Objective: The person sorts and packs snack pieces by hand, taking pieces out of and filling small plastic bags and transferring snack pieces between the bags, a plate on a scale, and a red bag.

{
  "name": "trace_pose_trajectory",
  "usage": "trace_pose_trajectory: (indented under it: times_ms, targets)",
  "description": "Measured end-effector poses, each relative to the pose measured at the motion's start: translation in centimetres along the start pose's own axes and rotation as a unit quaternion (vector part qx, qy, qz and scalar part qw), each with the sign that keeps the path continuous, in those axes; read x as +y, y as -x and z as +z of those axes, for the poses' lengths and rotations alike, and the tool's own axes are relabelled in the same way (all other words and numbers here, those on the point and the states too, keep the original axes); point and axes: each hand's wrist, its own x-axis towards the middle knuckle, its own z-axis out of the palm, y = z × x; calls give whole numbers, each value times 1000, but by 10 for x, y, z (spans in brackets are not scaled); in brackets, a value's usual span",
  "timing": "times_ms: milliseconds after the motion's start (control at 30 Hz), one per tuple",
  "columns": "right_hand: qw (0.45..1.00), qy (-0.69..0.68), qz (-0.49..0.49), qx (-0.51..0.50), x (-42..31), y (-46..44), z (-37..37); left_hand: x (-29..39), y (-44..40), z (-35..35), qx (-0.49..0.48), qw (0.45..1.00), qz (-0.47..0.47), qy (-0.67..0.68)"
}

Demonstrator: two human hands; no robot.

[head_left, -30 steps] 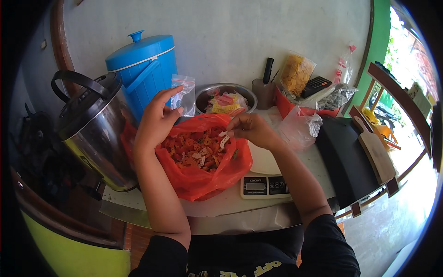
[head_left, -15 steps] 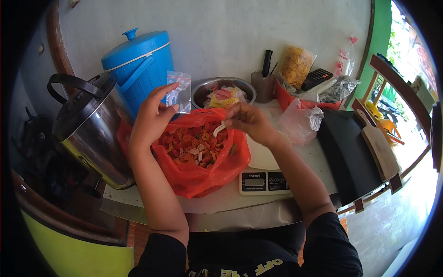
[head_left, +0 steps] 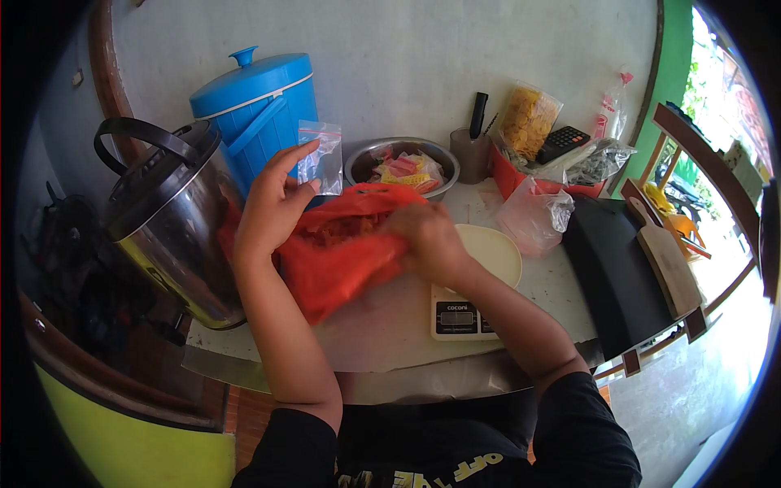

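My left hand pinches a small clear zip bag between thumb and fingers, upright above the far left rim of a red plastic bag. Orange-red dry snack pieces show inside the red bag, partly covered by its folded side. My right hand, smeared by motion, is closed on the right side of the red bag. A white kitchen scale stands just beyond that hand, with my right forearm over part of its display panel.
Behind the red bag is a metal bowl of packets. A steel pot and a blue drink cooler stand left. Right are a red basket, a crumpled clear bag and a wooden board.
My right hand has gone from holding a pale snack piece above the bag to gripping the bag's side. The bag's front has lifted and folded inward. My left hand still holds the zip bag.
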Motion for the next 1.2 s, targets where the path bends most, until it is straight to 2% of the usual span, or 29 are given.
trace_pose_trajectory:
  times_ms: [67,167,233,367,467,667,767,867,967,1067,1167,1200]
  targets:
    - [993,-55,64,85,5,-8,-7,-4,-1,0,2,1000,23,-2]
    - [991,-121,40,-40,0,4,-6,-6,-2,2,5,999,40,-1]
    - [980,-136,-8,-142,0,10,-5,-6,-2,4,3,999,47,2]
    - [910,-94,-69,-398,-31,14,-27,-1,0,5,-8,999,34,0]
    - [881,-62,-90,-460,-44,20,-8,-1,1,3,-11,1000,22,5]
    - [923,3,-135,-359,-44,48,39,-3,0,2,-17,1000,21,-4]
    - [897,-171,-82,-400,-32,23,14,-4,-1,3,-19,1000,23,0]
    - [913,-261,27,-314,-18,11,12,-10,-2,3,-19,1000,17,11]
    - [974,-209,-37,-80,-14,15,41,-13,-3,1,-20,1000,-5,10]
    - [990,-111,-73,-34,-14,13,56,-15,-2,-1,-21,1000,-23,2]
    - [996,-14,-68,51,-7,-3,59,-20,-4,-3,-7,1000,-29,-1]
    - [997,25,-52,44,1,-7,62,-21,-3,-3,-4,999,-32,-2]
